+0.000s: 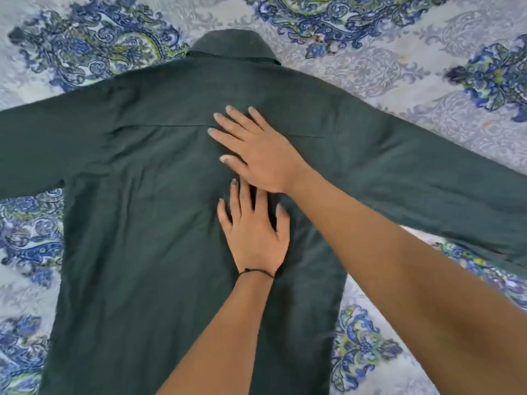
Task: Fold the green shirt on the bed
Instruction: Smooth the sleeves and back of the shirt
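The dark green shirt (148,201) lies flat on the bed with its back up, collar at the far end and both sleeves spread out to the sides. My left hand (255,233), with a thin black band at the wrist, rests palm down on the middle of the shirt's back, fingers spread. My right hand (258,151) lies flat just beyond it, near the yoke seam, fingers apart and pointing left. Neither hand grips the cloth. My right forearm covers part of the shirt's right side.
The bedsheet (399,75) is pale grey with blue and green paisley patterns and shows on all sides of the shirt. The shirt's hem runs out of the bottom of the view, and both sleeve ends run past the frame's edges.
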